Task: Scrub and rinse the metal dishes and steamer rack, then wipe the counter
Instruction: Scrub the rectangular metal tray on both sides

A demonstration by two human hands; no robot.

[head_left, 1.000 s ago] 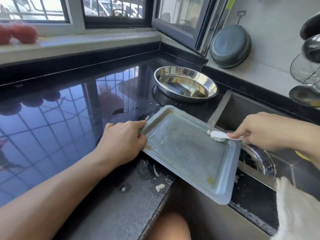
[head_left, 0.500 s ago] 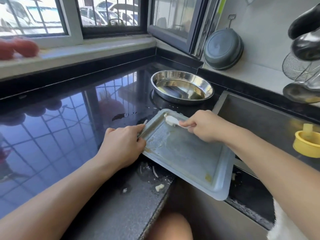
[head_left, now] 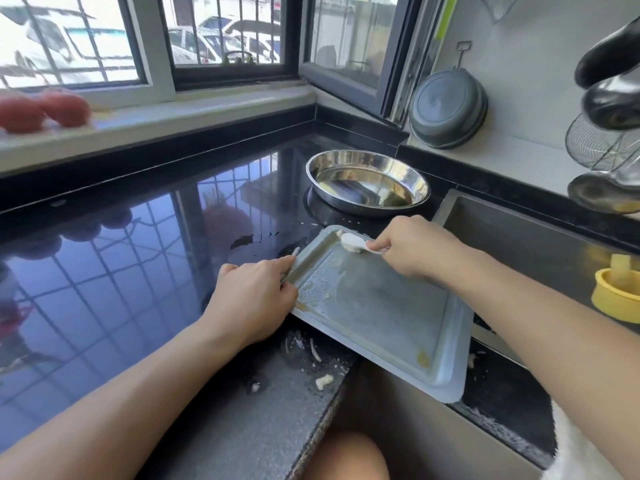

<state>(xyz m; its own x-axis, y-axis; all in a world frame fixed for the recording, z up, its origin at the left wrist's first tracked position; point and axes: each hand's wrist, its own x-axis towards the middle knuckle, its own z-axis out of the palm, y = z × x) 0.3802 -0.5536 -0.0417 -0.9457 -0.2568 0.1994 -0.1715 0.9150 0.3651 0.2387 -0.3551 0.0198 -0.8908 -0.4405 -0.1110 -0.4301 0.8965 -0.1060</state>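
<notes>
Dark grey round lidded pan (head_left: 447,107) hangs on the white tiled wall (head_left: 530,57), well beyond the fingers, right of the black-framed window (head_left: 221,39). Two red round fruits (head_left: 41,110), blurred, sit on the pale windowsill (head_left: 194,107), far left of the fingers. Yellow plastic cup-shaped holder (head_left: 614,296) sits far right of them. Wire mesh strainer (head_left: 594,142) and dark ladles (head_left: 613,79) hang at the upper right edge. Parked cars (head_left: 225,39) show outside.
</notes>
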